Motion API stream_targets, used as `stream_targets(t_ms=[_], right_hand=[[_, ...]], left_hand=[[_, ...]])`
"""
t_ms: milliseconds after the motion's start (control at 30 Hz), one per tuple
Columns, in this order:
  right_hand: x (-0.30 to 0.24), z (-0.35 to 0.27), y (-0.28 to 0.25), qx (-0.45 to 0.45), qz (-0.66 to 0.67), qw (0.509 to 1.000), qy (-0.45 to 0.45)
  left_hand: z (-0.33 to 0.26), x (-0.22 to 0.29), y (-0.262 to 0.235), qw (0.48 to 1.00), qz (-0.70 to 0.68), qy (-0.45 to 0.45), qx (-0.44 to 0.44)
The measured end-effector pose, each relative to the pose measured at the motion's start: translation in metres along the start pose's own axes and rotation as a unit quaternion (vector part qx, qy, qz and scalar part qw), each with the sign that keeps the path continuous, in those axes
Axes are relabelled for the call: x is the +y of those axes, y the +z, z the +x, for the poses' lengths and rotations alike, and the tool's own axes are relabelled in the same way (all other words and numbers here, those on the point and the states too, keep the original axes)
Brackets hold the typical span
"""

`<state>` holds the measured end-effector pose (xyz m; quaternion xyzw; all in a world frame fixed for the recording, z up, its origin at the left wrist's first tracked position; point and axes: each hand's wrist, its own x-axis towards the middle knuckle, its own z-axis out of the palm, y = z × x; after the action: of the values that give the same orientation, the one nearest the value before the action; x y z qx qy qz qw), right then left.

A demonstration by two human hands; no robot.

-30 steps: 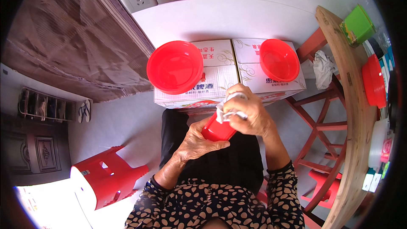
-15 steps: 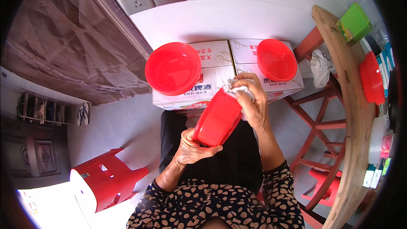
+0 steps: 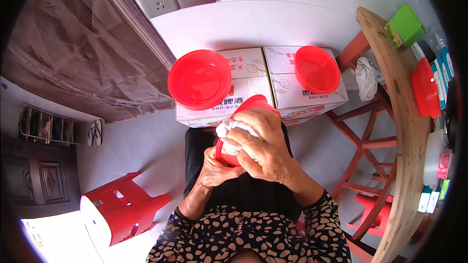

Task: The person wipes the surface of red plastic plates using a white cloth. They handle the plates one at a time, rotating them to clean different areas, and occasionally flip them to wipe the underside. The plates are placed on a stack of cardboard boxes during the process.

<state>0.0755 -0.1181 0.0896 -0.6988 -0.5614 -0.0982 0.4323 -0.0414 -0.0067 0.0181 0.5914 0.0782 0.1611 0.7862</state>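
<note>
Above my lap, my left hand (image 3: pixel 213 169) grips the rim of a red plastic bowl (image 3: pixel 257 102), which is tilted on its side. My right hand (image 3: pixel 263 146) is closed on a crumpled white cloth (image 3: pixel 234 129) and presses it against the bowl. Much of the bowl is hidden behind the right hand and the cloth. Beyond my knees, a larger red bowl (image 3: pixel 200 80) stands on the left cardboard box (image 3: pixel 251 90). A smaller red bowl (image 3: pixel 317 69) rests on the right cardboard box (image 3: pixel 285 92).
At the right runs a wooden tabletop (image 3: pixel 397 117) bearing a green container (image 3: pixel 405 27) and a red basin (image 3: pixel 425 87). A white rag (image 3: pixel 367 78) hangs beside it, above a reddish wooden frame (image 3: pixel 360 146). A red plastic stool (image 3: pixel 122 204) lies on its side at left.
My right hand has brought the cloth from the bowl's far end toward me and to the left, across its side. My left hand keeps its grip on the rim.
</note>
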Motion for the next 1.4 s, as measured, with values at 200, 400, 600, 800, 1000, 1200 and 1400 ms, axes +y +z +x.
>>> stream_targets(t_ms=[200,400,600,800,1000,1200,1400], right_hand=[[0.046,-0.002,-0.014,0.086,0.239,0.948,0.191],[0.069,-0.042,0.005,0.107,0.505,0.772,0.372],[0.035,-0.066,0.025,0.196,0.384,0.825,0.364],[0.063,-0.050,0.009,0.168,0.126,0.954,0.215],[0.030,-0.040,0.021,0.095,-0.001,0.993,0.066],[-0.001,-0.058,0.040,0.071,-0.013,0.997,-0.035],[0.005,-0.021,0.015,0.052,-0.050,0.997,-0.033]], left_hand=[[-0.005,0.006,-0.008,0.998,-0.065,0.016,-0.013],[0.001,0.001,-0.008,0.967,-0.250,0.013,0.055],[0.014,-0.002,0.000,0.936,-0.344,-0.010,0.078],[0.008,-0.004,0.021,0.949,-0.307,-0.032,0.059],[0.012,-0.012,0.015,0.959,-0.267,-0.051,0.084],[0.007,-0.030,-0.001,0.947,-0.299,-0.038,0.106],[0.000,-0.028,0.013,0.970,-0.226,-0.026,0.087]])
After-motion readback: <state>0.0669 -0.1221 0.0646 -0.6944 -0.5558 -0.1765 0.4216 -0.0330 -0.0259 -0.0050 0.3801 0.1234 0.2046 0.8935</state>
